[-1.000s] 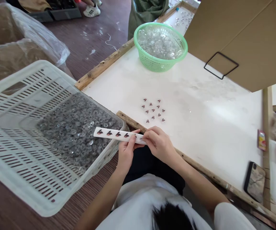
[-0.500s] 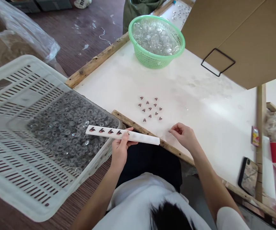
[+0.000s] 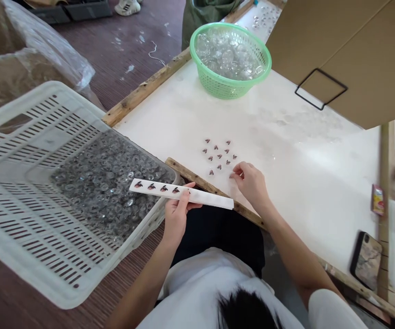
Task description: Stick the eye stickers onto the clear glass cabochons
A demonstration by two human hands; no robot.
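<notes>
My left hand [image 3: 180, 210] grips a long white sticker strip [image 3: 211, 198] between thumb and fingers. Dark-and-pink printed figures show along the strip's left half. Over the white table, my right hand [image 3: 252, 185] has thumb and fingertips pinched together, low at the near right side of a loose cluster. What the pinch holds is too small and covered to make out. The cluster is several small clear pieces [image 3: 219, 156] bearing the same dark-and-pink figures, spread on the table top [image 3: 170, 119].
At my left stands a white slatted crate [image 3: 29, 233] with many clear pieces [image 3: 104, 183]. A green basket [image 3: 231, 89] of clear pieces stands at the back. A cardboard box [image 3: 355, 55] overhangs the right side. A phone [image 3: 366, 260] lies near the wooden edge [image 3: 139, 96] bordering the table.
My right hand has moved left and slightly away from me, up to the cluster, its fingers covering the nearest right piece. My left hand still holds the strip. The whole view has shifted slightly.
</notes>
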